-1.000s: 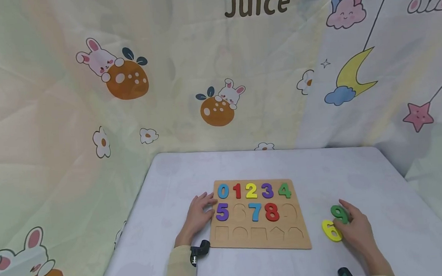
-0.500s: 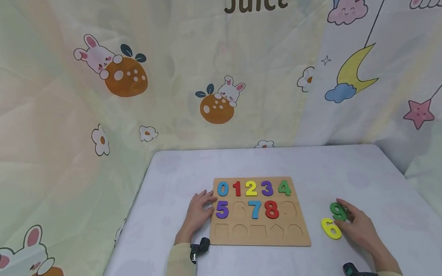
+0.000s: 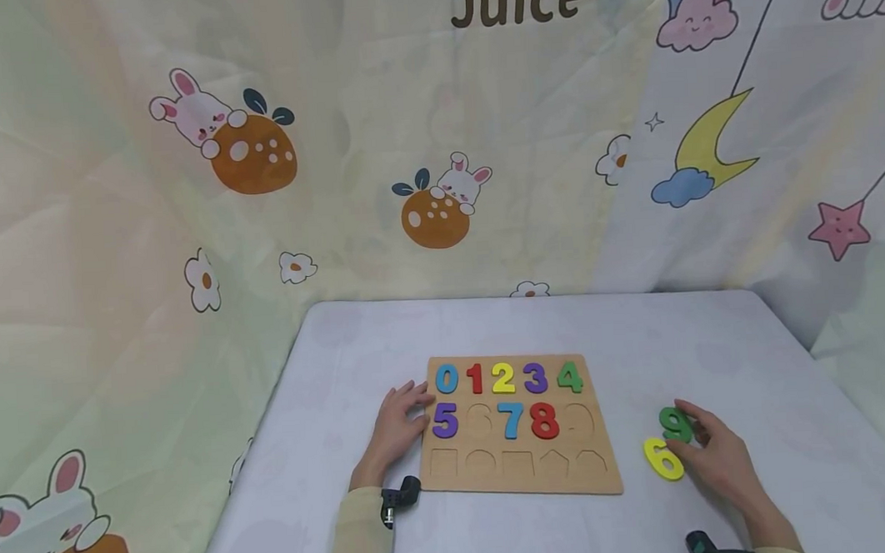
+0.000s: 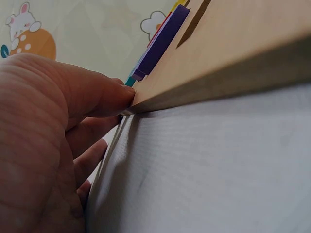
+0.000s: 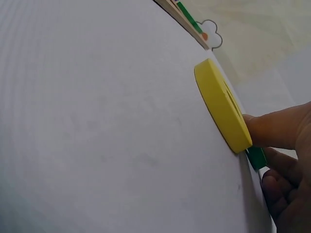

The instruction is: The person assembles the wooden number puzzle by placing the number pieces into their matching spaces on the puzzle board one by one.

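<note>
A wooden number puzzle board (image 3: 524,470) lies on the table, with coloured digits 0 to 5, 7 and 8 seated in it. The person's left hand (image 3: 396,429) rests against its left edge, fingers loosely bent. In the left wrist view the thumb (image 4: 104,99) touches the board's edge near the purple 5 (image 4: 163,43). Right of the board, the right hand (image 3: 715,454) holds a green number 9 (image 3: 674,421) between thumb and fingers. A yellow number 6 (image 3: 663,464) is just in front of the 9, by the thumb; in the right wrist view the yellow 6 (image 5: 221,109) partly hides the green piece (image 5: 256,158).
Two digit-shaped recesses show bare wood in the board's second row, and the bottom row has several outlined shapes. A white cloth covers the table (image 3: 531,535). Behind it hangs a printed fabric backdrop (image 3: 346,148).
The right hand and the green 9 have shifted slightly, while the yellow 6 stays beside them. The left hand keeps its place at the board. The head view has tilted a little.
</note>
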Tool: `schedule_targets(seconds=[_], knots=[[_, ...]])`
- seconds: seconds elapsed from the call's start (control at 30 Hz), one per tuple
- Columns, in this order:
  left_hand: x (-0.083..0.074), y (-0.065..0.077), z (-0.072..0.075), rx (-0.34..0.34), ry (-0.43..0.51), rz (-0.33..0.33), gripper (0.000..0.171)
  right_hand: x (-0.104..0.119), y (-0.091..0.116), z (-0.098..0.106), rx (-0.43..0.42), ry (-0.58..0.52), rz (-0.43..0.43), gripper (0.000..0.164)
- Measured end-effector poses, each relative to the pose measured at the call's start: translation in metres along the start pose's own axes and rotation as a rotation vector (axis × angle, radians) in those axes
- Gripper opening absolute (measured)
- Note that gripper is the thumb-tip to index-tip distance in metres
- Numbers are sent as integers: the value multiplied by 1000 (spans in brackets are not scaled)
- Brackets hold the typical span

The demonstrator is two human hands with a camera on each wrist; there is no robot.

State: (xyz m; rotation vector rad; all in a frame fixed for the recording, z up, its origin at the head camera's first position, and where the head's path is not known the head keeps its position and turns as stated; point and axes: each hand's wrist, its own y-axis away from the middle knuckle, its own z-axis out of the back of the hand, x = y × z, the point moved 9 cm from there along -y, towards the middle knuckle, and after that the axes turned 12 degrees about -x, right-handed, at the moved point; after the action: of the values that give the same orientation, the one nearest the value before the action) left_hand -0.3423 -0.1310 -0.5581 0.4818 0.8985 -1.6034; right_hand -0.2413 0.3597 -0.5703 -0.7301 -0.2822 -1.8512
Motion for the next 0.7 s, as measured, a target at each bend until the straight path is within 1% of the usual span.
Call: schedule_targets(seconds=[0.13, 0.27, 0.4, 0.6, 0.7], knots=[[1, 0, 0, 4, 0, 2, 30, 9, 1, 1, -42, -13, 19, 74], [-1, 1, 2, -1, 1, -5, 30, 20, 1, -1, -60, -39, 14, 73], [-4, 1, 3, -11, -5, -33, 30, 31, 2, -6, -66, -68, 16, 70], [0, 0, 1, -10, -1, -14, 31, 51, 4, -14, -57, -109, 56, 67], [1, 0, 0, -4, 3, 0, 31, 57, 4, -17, -62, -99, 82, 66]])
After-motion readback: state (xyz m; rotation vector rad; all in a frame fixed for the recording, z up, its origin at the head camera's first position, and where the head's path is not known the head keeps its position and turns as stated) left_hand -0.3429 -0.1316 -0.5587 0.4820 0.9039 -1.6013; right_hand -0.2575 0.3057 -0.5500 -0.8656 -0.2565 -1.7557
